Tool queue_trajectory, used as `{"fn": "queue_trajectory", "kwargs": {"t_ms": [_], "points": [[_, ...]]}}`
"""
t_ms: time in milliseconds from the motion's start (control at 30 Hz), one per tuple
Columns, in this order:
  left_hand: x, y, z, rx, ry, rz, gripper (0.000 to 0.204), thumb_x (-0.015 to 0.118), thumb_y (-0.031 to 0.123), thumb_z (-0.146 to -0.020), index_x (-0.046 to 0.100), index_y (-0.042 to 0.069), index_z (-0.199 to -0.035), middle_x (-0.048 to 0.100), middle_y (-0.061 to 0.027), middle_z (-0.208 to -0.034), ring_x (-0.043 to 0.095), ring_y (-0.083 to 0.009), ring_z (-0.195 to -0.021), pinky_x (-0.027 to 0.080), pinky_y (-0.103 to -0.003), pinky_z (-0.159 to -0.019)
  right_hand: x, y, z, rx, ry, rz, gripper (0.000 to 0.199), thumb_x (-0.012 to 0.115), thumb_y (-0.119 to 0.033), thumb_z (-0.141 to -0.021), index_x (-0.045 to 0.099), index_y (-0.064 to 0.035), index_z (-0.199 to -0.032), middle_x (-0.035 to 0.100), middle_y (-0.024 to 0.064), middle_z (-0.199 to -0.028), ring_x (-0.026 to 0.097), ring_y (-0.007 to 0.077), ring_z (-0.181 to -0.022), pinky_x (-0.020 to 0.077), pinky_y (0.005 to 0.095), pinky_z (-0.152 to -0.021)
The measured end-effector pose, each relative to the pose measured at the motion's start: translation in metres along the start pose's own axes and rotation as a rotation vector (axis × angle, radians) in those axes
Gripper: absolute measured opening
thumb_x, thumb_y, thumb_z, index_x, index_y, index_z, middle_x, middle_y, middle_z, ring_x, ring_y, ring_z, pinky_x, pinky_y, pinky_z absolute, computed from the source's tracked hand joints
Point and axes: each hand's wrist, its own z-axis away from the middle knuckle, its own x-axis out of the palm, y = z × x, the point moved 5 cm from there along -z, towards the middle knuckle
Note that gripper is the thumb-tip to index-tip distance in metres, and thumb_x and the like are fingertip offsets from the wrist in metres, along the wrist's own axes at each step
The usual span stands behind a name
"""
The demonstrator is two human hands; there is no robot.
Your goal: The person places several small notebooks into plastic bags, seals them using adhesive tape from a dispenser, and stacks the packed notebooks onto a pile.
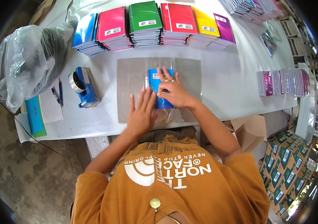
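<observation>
Notebook on mat mid-table, tape dispenser left, notebook stacks behind.

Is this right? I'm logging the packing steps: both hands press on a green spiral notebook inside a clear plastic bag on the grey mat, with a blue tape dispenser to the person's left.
Not quite: the notebook is blue, not green, as the head view shows. Both the left hand and right hand press on the blue spiral notebook inside the clear plastic bag on the grey mat, with the blue tape dispenser to the person's left.

White rectangular labels sit on the notebook covers along the table's far edge, and green-and-white cartons crowd beyond its right corner.
</observation>
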Motion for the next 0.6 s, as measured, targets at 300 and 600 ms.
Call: {"fn": "queue_trajectory", "kwargs": {"t_ms": [300,600], "points": [[-0.024,0.034,0.023,0.086,0.417,0.214,0.034,0.063,0.014,-0.077,0.057,0.013,-0.11,0.055,-0.0027,-0.115,0.049,-0.0241,-0.111,0.036,-0.041,-0.091,-0.008,-0.004,-0.006,0.067,-0.236,0.081,0.012,0.055,-0.017,-0.084,0.063,-0.0125,-0.076,0.008,0.0152,-0.155,-0.002,0.0346,-0.143,0.0018,0.0641,-0.107],[-0.047,-0.02,0.059,0.064,0.111,0.969,0.019,0.061,-0.008,-0.074,0.058,0.007,-0.085,0.057,-0.0065,-0.082,0.057,-0.0189,-0.072,0.047,-0.028,-0.065,-0.016,-0.016,-0.005,0.046,-0.295,0.096,0.009,0.061,-0.007,-0.075,0.067,-0.0133,-0.078,0.007,0.0162,-0.155,-0.003,0.0357,-0.143,0.0025,0.0612,-0.109]]}}
